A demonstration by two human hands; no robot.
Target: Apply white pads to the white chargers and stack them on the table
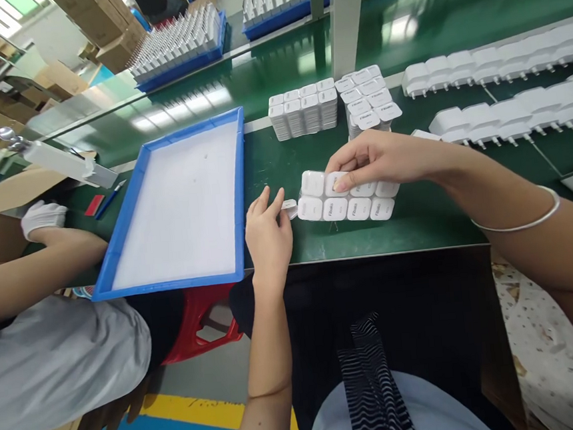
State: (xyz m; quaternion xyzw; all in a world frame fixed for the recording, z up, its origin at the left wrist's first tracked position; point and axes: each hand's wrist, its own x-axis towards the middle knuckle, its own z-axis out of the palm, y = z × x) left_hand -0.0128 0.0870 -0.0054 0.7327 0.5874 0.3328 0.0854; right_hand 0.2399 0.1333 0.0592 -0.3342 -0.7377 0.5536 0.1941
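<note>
My right hand point(364, 160) grips a block of white rounded-square pieces point(359, 208) in two rows, with small dark print on their faces. Its thumb presses on the upper row, and the other fingers are partly hidden behind it. Just left of the block is a single small white piece point(290, 208), seen from its side. My left hand point(271, 233) is beside this piece with fingers apart; whether it touches the piece I cannot tell. Behind the block stand stacks of similar white pieces point(303, 112) and a second, less even stack point(366, 97).
A blue-rimmed tray point(239, 199) with a white base lies left of my left hand. White plug housings point(498, 116) stand in rows at right. Filled blue trays point(181, 47) are across the bench, near a metal post point(347, 22). A co-worker's gloved hand point(43, 217) is at far left.
</note>
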